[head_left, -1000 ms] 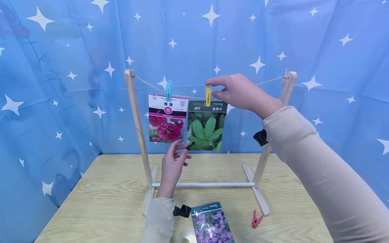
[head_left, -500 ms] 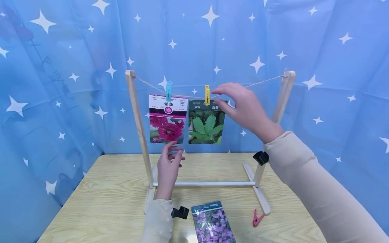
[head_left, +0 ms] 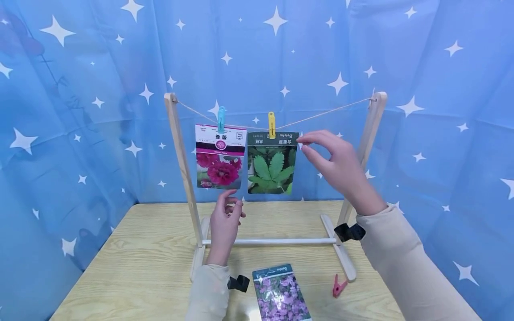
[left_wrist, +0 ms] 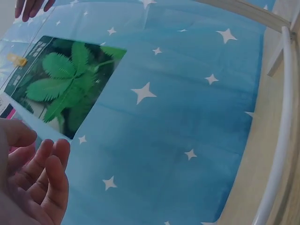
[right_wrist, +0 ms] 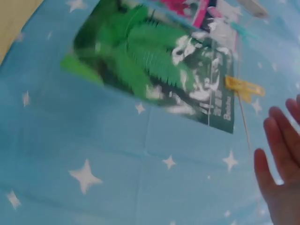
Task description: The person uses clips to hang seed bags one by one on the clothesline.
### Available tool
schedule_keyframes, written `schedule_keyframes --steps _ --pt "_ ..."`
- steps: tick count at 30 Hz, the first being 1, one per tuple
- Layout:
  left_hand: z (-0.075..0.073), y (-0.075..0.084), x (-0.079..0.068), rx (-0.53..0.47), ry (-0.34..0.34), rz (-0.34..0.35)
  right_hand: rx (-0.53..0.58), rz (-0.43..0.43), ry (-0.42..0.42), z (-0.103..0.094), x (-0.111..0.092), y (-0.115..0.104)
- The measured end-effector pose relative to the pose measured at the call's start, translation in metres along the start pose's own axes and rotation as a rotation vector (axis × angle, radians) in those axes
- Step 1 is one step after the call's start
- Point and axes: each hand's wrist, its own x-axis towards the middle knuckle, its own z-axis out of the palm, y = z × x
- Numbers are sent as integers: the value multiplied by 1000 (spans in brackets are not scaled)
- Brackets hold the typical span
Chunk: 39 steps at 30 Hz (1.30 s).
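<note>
A green-leaf seed packet (head_left: 273, 167) hangs upside down from the string, held by a yellow clothespin (head_left: 271, 125). Left of it hangs a pink-flower seed packet (head_left: 221, 162) under a blue clothespin (head_left: 221, 119). My right hand (head_left: 335, 160) is just right of the green packet's upper corner, fingers relaxed; the right wrist view shows it apart from the packet and clothespin. Below the pink packet is my left hand (head_left: 225, 223), loosely bent and holding nothing. In the left wrist view, its fingers (left_wrist: 56, 183) are near the green packet's lower corner.
A wooden frame (head_left: 184, 174) carries the string (head_left: 321, 113) between two posts, with a white crossbar (head_left: 281, 241) low down. On the table (head_left: 132, 258) lie a purple-flower packet (head_left: 281, 294) and a red clothespin (head_left: 338, 286). A starry blue curtain (head_left: 100, 133) stands behind.
My right hand has let go of the yellow clothespin and moved right and down. My left hand has drawn slightly down and left, away from the green packet, which now hangs freely.
</note>
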Motion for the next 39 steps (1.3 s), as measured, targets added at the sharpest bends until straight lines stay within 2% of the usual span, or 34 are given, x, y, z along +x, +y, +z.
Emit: schedule_keyframes --steps 3,9,13,17,23,30,39 --pt "5 -1 -2 8 -25 16 47 101 6 1 -14 3" --pt "14 -7 -7 62 -90 20 111 214 -11 4 -35 6" --pt "13 -13 -7 115 -81 5 167 271 -29 6 -46 8" --pt "10 -19 -7 169 -84 -18 171 324 -77 9 -58 13" --pt "12 -32 -11 288 -212 -45 181 432 -137 14 -81 24" --pt "12 -44 -22 402 -294 -45 149 476 -154 22 -111 40" --pt "6 -57 -36 386 -324 -99 175 537 -177 31 -137 53"
